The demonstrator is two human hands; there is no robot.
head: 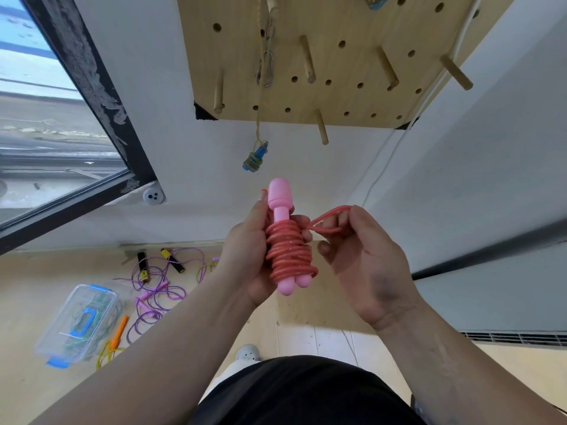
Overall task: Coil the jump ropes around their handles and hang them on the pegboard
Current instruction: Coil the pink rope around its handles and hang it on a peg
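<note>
While our left hand [247,259] gripped the wound handles [277,194], our right hand [365,262] pinched the loop [325,230]. The pegboard [340,98] hung above.

We see the pink jump rope [287,250] at the centre of the frame. Its two pink handles stand side by side, rounded ends down, with the salmon-red cord wound in tight turns round both. One bulbous handle top sticks up above the coil. A free loop of cord [328,220] runs off to the right. The left hand [245,250] grips the bundle and the right hand [365,265] pinches the loop.

Along the top of the frame is the wooden pegboard [322,56], dotted with holes and wooden pegs. A coiled blue-and-yellow jump rope [255,157] dangles from it, below its lower edge.

At lower left, on the floor [36,302], a purple jump rope [153,289] lies loose and tangled. Just beside it lies a yellow jump rope [120,329] with an orange handle.
</note>
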